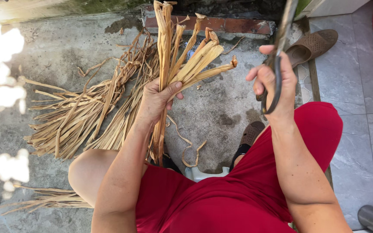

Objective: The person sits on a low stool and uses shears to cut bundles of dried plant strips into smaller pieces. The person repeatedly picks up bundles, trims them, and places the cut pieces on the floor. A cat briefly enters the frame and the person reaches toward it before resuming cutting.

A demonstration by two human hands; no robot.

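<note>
Carefully, I keep my left hand (157, 100) closed tight on the bundle of dried leaves (182, 60) above my knee, my right hand (275, 84) gripping the scissors (277, 64) beside its fanned tips.

This looks like a small yard beside a home: a rough concrete floor (221, 108), stained and damp, a low brick edge (238, 25), grey floor tiles (359, 86), a brown slipper (311, 45), and dry leaf strips (78, 116) in a heap.
</note>
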